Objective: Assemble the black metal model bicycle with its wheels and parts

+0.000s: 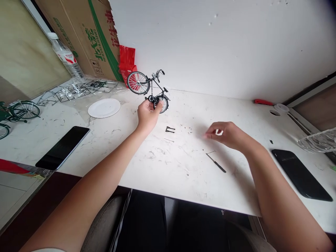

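Note:
A small black model bicycle point(154, 89) is tilted in my left hand point(147, 113), whose fingers and thumb grip it by the rear wheel, front wheel raised to the left. My right hand point(223, 133) hovers over the right part of the table, thumb and fingertips pinched together; whatever lies between them, if anything, is too small and blurred to name. Between the hands lie a black forked part point(170, 130), a thin pin point(169, 140) and several tiny screw-like bits point(190, 128). Below my right hand rests a small screwdriver point(216, 163), a thin bent wire by its tip.
On the white table point(162, 171) are a phone point(63, 147), a white paper plate point(104, 107), a green model bicycle point(22, 110), empty part frames point(70, 91) and a black tray-like object point(301, 174). A bottle point(65, 56), cardboard box point(86, 38) and red packet point(127, 57) stand behind.

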`<state>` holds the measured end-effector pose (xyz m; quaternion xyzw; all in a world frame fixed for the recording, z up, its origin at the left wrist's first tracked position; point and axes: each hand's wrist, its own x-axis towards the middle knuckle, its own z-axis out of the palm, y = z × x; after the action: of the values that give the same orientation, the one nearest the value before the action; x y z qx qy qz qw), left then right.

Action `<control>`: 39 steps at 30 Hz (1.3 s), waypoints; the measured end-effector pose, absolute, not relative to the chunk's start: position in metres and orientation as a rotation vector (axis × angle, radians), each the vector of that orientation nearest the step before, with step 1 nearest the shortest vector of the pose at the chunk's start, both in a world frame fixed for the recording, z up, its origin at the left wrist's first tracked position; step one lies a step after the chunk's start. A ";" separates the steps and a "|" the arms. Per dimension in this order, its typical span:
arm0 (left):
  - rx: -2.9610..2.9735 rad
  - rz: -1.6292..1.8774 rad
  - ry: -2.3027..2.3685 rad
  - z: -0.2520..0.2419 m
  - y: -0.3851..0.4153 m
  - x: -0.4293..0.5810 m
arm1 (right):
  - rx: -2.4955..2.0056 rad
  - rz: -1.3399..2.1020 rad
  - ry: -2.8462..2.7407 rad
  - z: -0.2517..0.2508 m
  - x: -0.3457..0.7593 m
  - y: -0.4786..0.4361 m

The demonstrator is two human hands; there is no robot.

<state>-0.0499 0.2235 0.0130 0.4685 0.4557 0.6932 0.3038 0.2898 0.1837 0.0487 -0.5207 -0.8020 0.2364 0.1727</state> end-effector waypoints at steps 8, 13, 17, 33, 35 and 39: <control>1.305 1.663 1.224 0.007 0.214 -0.037 | -1.766 0.995 -2.456 0.055 0.318 0.180; 1.327 1.641 1.216 0.007 0.210 -0.034 | -1.701 0.818 -2.347 0.044 0.311 0.183; 1.384 1.584 1.197 0.002 0.208 -0.034 | -1.643 0.836 -2.366 0.049 0.308 0.178; 1.474 1.556 1.159 -0.011 0.211 -0.028 | -1.576 1.146 -2.350 0.059 0.277 0.161; 1.484 1.542 1.168 -0.012 0.212 -0.028 | -1.576 1.154 -2.342 0.060 0.275 0.160; 1.520 1.490 1.207 -0.015 0.211 -0.028 | -1.544 1.139 -2.372 0.061 0.274 0.158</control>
<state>-0.0275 0.2113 -0.0147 0.5842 0.4639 0.5726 0.3400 0.2739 0.1584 0.0613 -0.5055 -0.7768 0.3728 0.0455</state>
